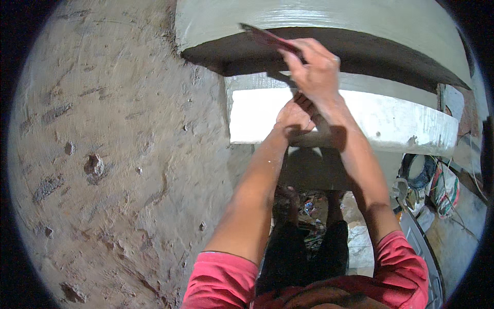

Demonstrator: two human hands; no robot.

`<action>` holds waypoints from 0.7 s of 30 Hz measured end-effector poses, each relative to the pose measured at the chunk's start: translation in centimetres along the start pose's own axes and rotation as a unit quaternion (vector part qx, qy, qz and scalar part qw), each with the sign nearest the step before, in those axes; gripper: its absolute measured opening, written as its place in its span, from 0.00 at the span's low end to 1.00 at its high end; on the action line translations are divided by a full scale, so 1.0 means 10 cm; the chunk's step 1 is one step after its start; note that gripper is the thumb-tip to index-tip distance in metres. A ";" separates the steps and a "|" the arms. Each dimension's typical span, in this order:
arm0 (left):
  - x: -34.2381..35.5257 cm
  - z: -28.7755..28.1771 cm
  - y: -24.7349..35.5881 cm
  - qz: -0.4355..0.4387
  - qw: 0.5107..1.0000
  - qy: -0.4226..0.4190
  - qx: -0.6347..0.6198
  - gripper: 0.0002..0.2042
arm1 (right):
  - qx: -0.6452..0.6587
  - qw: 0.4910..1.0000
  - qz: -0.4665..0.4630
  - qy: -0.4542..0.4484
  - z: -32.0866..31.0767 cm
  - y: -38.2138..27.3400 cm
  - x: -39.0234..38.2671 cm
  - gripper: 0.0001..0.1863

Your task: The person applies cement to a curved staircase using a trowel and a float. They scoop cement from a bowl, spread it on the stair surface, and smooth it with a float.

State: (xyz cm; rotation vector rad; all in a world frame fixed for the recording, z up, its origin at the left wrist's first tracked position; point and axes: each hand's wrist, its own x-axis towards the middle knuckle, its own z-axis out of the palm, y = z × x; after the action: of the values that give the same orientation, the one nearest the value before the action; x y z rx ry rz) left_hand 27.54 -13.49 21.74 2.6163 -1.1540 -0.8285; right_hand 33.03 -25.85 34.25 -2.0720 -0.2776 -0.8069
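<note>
My right hand [318,67] is raised in front of the upper ledge, closed around one end of a thin, flat, dark red blade-like tool [267,37]. The tool points up and to the left, and motion blurs it a little, so its exact kind is unclear. Below it, my left hand [296,113] is palm up over the bright white shelf [411,116]. Its shaded fingers seem loosely spread, with nothing visible in them; my right wrist partly covers them. A smooth grey plastered upper ledge [329,13] overhangs a dark recess.
A rough, pitted plaster wall [113,154] fills the left side. At lower right are a black coiled hose or tyre-like ring [417,170], a striped sack [444,188] and loose cords. Rubble and litter [309,208] lie on the floor around my feet.
</note>
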 end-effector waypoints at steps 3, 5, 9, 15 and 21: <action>-0.03 -0.03 0.05 0.034 0.992 0.100 0.071 0.32 | -0.038 0.999 0.038 0.001 -0.51 0.23 -0.05 0.09; -0.04 -0.03 0.07 0.045 0.990 0.127 0.041 0.33 | -0.042 0.998 0.043 0.020 -0.85 0.35 -0.05 0.09; -0.05 -0.02 0.11 0.067 0.981 0.182 0.015 0.32 | -0.049 0.993 0.107 0.031 -1.55 0.64 -0.13 0.10; -0.06 -0.10 0.21 0.049 0.984 0.165 0.040 0.32 | -0.111 0.974 0.191 0.060 -2.76 1.57 -0.44 0.14; -0.02 -0.05 0.24 0.031 0.986 0.155 0.051 0.34 | -0.264 0.904 0.298 0.158 -4.20 2.05 -0.83 0.22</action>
State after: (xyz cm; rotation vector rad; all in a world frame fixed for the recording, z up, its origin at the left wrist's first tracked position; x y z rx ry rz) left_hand 26.17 -15.07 23.11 2.6505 -1.2073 -0.3407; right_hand 17.74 -70.77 32.83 -2.2692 0.8054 -0.8656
